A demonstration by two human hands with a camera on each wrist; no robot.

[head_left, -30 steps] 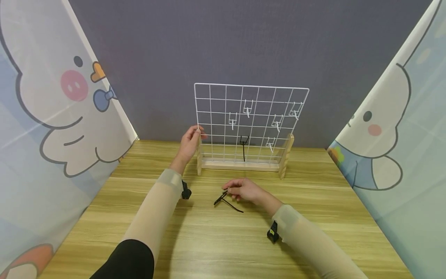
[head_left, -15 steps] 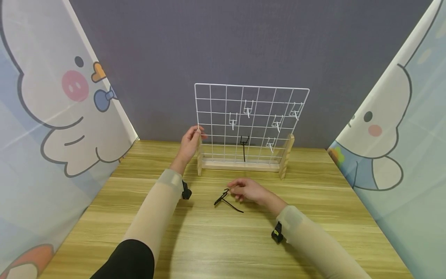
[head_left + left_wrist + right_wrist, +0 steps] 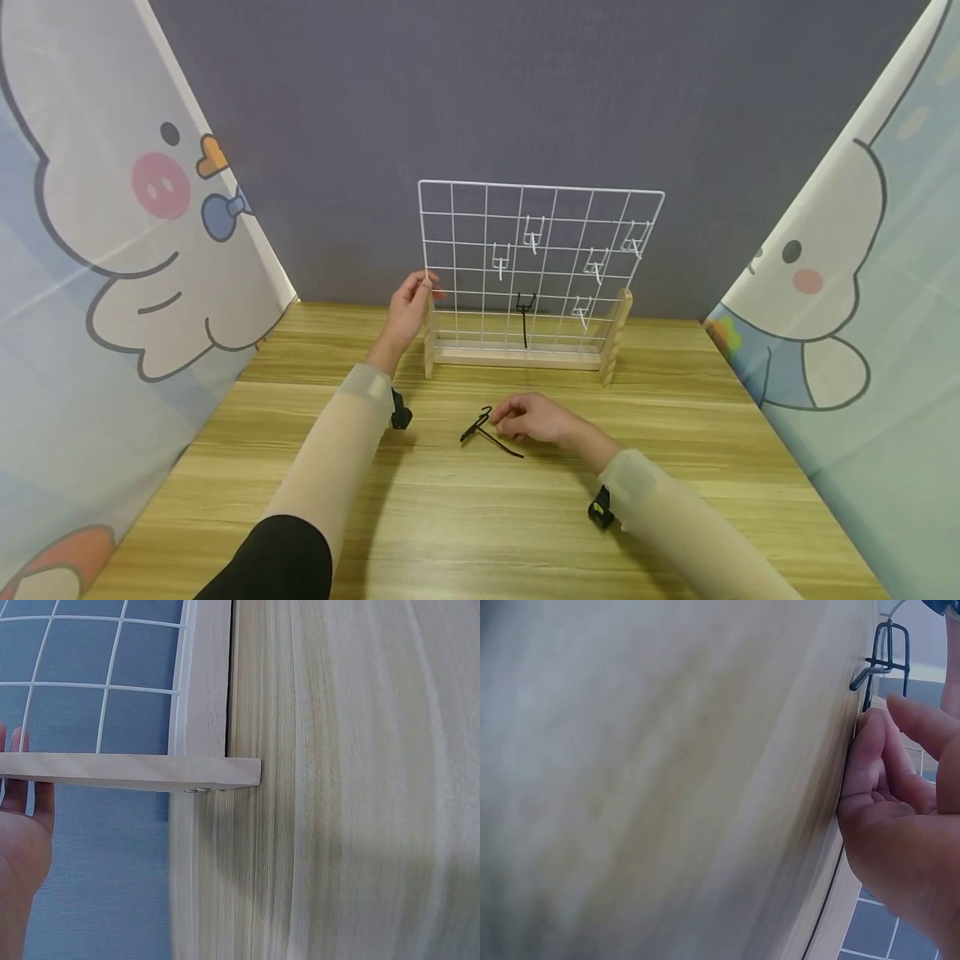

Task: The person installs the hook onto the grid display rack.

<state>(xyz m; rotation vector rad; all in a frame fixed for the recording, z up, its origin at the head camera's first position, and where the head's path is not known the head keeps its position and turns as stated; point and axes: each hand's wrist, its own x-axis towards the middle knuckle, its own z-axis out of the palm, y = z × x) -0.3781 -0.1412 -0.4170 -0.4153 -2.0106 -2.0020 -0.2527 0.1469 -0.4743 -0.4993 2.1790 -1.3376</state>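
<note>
A white wire grid rack [image 3: 517,358] with a wooden base and side posts stands upright on the table. My left hand [image 3: 408,307] grips its left edge at the top of the wooden post [image 3: 135,769], thumb in front and fingers behind. A black wire display hook [image 3: 470,432] lies on the tabletop in front of the rack, its long prong pointing to the right. Just right of that hook is my right hand [image 3: 540,419], low over the table. The right wrist view shows its fingers loosely bent, thumb apart, nothing between them, with the hook [image 3: 864,676] beyond the fingertips.
Another black hook [image 3: 524,308] hangs low on the grid, and several white hooks [image 3: 534,237] hang around it. Behind the rack rises a grey partition [image 3: 360,167]. Cartoon-printed curtains [image 3: 825,400] flank the wood-grain table [image 3: 450,517] on both sides.
My right hand has let go of the loose black hook's upper end and moved slightly right and nearer to me. The hook and my left hand have stayed in place.
</note>
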